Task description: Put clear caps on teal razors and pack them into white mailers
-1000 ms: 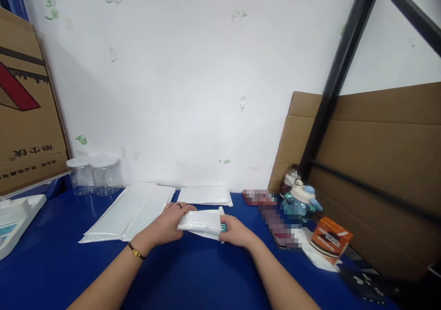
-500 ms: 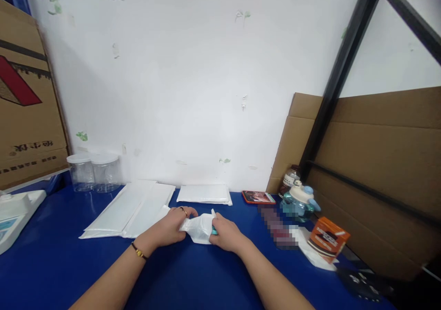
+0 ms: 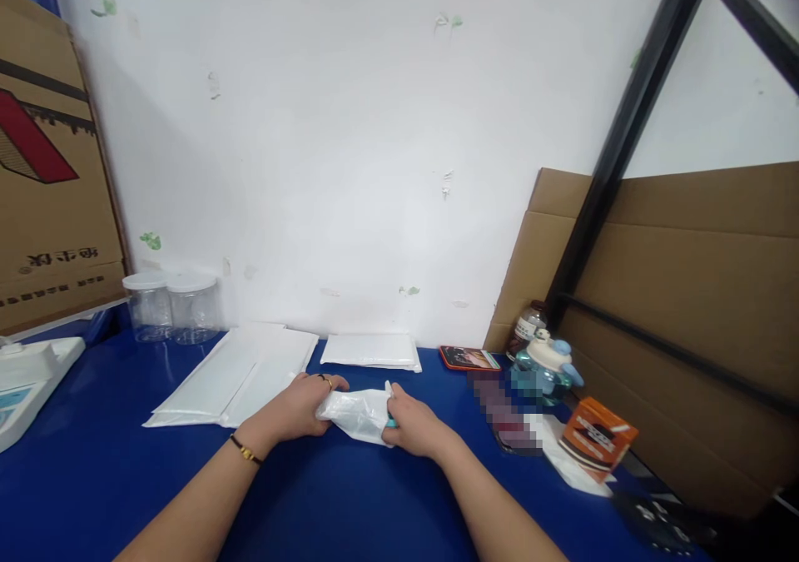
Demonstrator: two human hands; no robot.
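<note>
A crumpled white plastic pouch [image 3: 360, 415] is stretched between both hands, just above the blue table. My left hand [image 3: 307, 404] is closed on the pouch's left end, its fingers pinching the film. My right hand [image 3: 410, 420] is closed at the right end, thumb up by the edge. A bit of a teal object [image 3: 391, 421] shows between the right fingers and the pouch; its kind is hidden. Left of the hands lie flat white padded mailers [image 3: 250, 370], partly overlapping. Another small pile of white mailers [image 3: 370, 351] lies against the wall behind the pouch.
Two clear jars [image 3: 192, 312] with white lids stand at the back left, near a white scale-like device [image 3: 37, 379]. To the right are a phone [image 3: 469, 358], a brown bottle [image 3: 526, 329], a teal water bottle [image 3: 542, 370] and an orange box [image 3: 598, 437]. A black metal post [image 3: 599, 187] rises there.
My left hand has shifted slightly left, and the pouch between the hands is drawn out longer and flatter. My right hand keeps its grip, moving very little.
</note>
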